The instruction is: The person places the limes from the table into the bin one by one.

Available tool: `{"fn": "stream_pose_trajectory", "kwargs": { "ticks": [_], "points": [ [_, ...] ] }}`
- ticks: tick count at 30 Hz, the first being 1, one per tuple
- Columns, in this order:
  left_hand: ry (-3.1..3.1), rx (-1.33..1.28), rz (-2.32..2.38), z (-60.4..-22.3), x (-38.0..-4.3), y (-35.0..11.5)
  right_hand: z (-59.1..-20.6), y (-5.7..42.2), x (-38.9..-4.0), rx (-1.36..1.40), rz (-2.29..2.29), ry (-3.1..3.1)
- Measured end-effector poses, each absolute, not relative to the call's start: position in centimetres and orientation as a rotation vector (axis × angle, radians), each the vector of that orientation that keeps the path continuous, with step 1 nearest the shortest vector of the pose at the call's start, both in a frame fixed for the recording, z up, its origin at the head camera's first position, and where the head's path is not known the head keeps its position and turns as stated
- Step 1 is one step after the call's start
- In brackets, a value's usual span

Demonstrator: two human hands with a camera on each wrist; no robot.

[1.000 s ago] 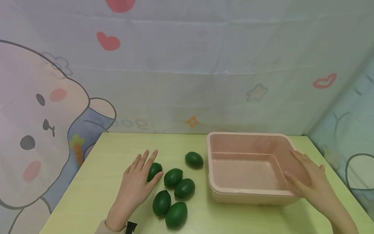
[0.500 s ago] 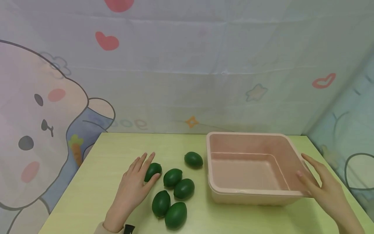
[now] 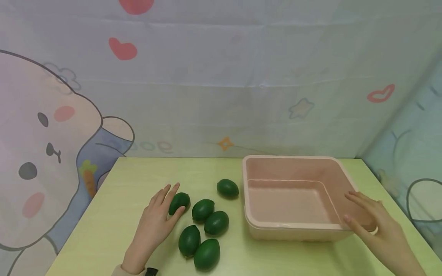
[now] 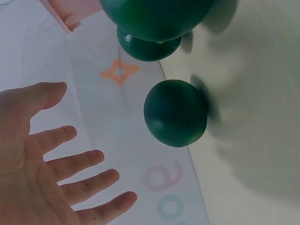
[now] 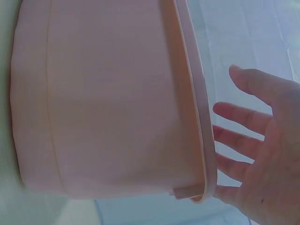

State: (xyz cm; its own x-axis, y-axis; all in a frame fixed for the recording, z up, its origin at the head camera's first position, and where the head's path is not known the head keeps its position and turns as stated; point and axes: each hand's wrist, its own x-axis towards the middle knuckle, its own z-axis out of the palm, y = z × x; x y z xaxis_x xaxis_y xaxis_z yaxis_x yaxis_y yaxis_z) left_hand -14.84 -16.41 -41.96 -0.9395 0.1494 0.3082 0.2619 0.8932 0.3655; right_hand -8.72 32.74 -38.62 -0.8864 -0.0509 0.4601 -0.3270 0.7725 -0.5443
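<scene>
My left hand [image 3: 152,220] hovers over the left side of the table with its fingers spread, holding nothing. Just beyond its thumb lies a green lime [image 3: 180,203], partly hidden by the fingers in the head view; in the left wrist view a lime [image 4: 176,113] shows apart from the fingertips. Several more limes [image 3: 216,223] are grouped to the right of that hand. A pink plastic basin [image 3: 297,226] stands at the right. Over its right rim reaches my right hand [image 3: 383,230], fingers loosely extended and nothing held. The right wrist view shows those fingers beside the basin's rim [image 5: 206,126].
One lime [image 3: 228,188] lies by itself close to the basin's left wall. The pale yellow-green table [image 3: 145,172] ends at a printed cloth backdrop [image 3: 207,76] behind. Another patterned cloth [image 3: 414,153] hangs along the right side.
The left hand has drawn back slightly toward the lower left, uncovering more of the lime. The right hand shifted outward past the basin's right rim, then back in over it. Limes and basin stay put.
</scene>
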Motion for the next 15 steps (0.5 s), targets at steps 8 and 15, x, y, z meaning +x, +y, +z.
{"fn": "stream_pose_trajectory", "kwargs": {
  "ticks": [8, 15],
  "points": [
    [-2.746, -0.333, -0.605, -42.7, -15.2, -16.6, -39.3, 31.4, -8.4, 0.45, 0.879, -2.455],
    [-2.735, -0.339, -0.613, -43.4, -15.6, -16.9, -40.3, 30.7, -8.4, 0.552, 0.878, -2.389]
  ]
}}
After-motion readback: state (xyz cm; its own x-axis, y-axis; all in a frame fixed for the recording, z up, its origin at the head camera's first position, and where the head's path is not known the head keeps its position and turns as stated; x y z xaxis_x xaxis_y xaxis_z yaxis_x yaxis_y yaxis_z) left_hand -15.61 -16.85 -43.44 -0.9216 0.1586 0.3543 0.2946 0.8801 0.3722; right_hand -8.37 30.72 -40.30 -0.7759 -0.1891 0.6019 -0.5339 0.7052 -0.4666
